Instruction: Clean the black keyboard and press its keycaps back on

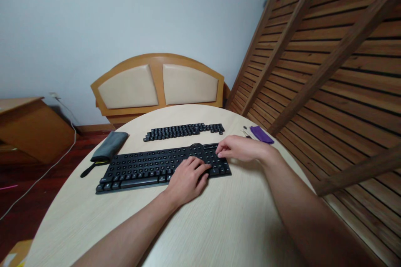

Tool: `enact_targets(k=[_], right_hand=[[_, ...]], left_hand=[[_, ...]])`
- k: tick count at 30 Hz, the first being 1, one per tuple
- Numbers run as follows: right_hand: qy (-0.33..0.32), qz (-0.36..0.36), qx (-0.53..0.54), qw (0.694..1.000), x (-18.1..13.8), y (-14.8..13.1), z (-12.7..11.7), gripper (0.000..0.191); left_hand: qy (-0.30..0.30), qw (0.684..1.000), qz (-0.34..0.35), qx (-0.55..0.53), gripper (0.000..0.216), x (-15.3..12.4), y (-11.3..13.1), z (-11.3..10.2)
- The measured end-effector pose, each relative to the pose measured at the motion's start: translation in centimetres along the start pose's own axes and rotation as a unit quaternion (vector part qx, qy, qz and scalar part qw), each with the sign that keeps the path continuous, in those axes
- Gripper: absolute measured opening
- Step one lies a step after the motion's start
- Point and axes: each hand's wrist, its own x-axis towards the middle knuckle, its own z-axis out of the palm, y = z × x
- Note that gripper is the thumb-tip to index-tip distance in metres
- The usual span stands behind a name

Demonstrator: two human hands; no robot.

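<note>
A black keyboard (pixel 138 167) lies across the round table; many of its key positions show bare switches, while the front rows carry keycaps. My left hand (pixel 188 177) rests flat over its right part, fingers spread, touching the keys near the number pad. Over the number pad, my right hand (pixel 236 148) comes in from the right with fingertips pinched on what looks like a small black keycap (pixel 217 154), mostly hidden by the fingers. Behind the keyboard, loose black keycaps (pixel 175 132) stand in rows, arranged like a keyboard layout.
A grey pouch (pixel 110 146) with a black strap lies on the left of the pale table (pixel 200 233). On the right are a purple cloth (pixel 262 134) and small dark items. A headboard (pixel 158 81) stands behind, and wooden slats (pixel 332 71) lean close on the right.
</note>
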Motion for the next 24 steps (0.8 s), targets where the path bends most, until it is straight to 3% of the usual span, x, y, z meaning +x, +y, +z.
enact_targets(k=[8,14,24], right_hand=[[-0.044,0.005,-0.015,0.999,0.6,-0.7,1.4,0.016],[-0.033,0.047,-0.075,0.996,1.0,-1.9,2.0,0.013],[-0.042,0.05,-0.127,0.99,1.1,-2.8,2.2,0.012]], left_hand=[[-0.007,1.0,-0.005,0.003,0.026,0.0,-0.3,0.3],[-0.004,1.0,-0.007,0.002,0.026,0.0,-0.2,0.2],[-0.008,1.0,-0.006,0.001,0.026,0.0,-0.2,0.3]])
